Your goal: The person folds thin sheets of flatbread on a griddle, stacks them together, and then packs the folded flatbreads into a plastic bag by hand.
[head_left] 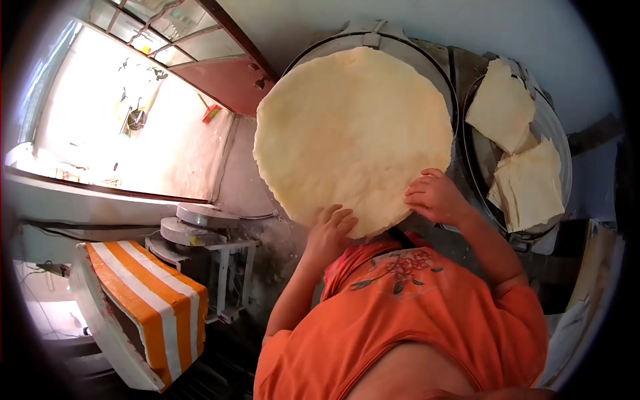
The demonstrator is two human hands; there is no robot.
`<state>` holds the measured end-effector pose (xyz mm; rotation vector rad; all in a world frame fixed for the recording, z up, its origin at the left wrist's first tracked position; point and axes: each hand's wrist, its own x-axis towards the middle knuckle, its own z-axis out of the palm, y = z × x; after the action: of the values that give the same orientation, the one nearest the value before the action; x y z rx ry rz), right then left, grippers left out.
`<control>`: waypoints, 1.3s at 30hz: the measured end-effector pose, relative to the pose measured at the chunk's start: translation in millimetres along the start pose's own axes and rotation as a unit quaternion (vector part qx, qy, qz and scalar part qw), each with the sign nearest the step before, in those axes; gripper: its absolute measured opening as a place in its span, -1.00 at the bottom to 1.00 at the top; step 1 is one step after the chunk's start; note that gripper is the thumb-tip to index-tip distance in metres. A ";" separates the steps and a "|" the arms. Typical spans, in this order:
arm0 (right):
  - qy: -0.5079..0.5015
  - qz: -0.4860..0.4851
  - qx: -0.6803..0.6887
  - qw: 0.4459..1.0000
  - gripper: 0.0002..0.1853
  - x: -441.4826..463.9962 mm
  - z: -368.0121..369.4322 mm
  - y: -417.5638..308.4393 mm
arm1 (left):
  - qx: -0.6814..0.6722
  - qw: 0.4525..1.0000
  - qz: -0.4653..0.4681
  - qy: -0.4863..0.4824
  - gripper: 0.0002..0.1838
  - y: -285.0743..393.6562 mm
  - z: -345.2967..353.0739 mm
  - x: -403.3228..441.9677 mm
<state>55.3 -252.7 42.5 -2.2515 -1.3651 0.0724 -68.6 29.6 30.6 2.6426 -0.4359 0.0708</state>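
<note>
Filling the bottom of the view, an orange shirt (433,320) with a flower print is cut off by the lower edge. Just beyond it, the left hand (329,232) grips the near edge of a big round sheet (353,133), its fingers bent over the top and slightly parted; the thumb is out of sight. The right hand (435,196) grips the same sheet farther along, at its near right edge, fingers curled, thumb hard to make out. The sheet is pale, thin and ragged at the rim, and lies between the hands and the wall. It hides most of a round tray (400,43), whose far rim curves out behind it; whether the two touch cannot be told.

To the lower left, a box (155,303) with orange and white stripes sits tilted, its inside mostly dark. Past it, a metal stand (233,267) carries round discs (190,230), one partly covering another. To the right of the sheet, a pan (567,157) holds two stacks of pale pieces, a far stack (501,107) and a near stack (531,187), which hide much of its floor.

Farther off, an opening (87,113) is washed out by glare; a red object (211,113) shows there, too small to name surely.
</note>
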 end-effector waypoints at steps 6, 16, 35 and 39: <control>0.061 0.044 -0.026 0.997 -0.94 18.0 4.6 -1.3 | -0.023 0.999 0.029 -0.003 -0.57 -0.8 -12.0 6.3; 0.267 -0.012 -0.177 0.947 -0.87 45.8 13.6 -29.5 | -0.121 0.972 -0.193 0.065 -0.73 -2.4 21.4 71.3; 0.017 0.218 -0.062 0.974 -0.78 57.7 28.5 -13.2 | 0.055 0.863 -0.399 0.305 -0.70 -261.5 -112.7 185.2; 0.053 0.185 -0.004 0.981 -0.81 71.9 32.7 -10.7 | 0.224 0.830 -0.403 0.315 -0.55 -235.9 -101.4 164.0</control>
<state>72.5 -175.4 33.7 -2.4507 -0.8793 0.0726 163.8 226.4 39.4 2.7769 1.0232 0.8202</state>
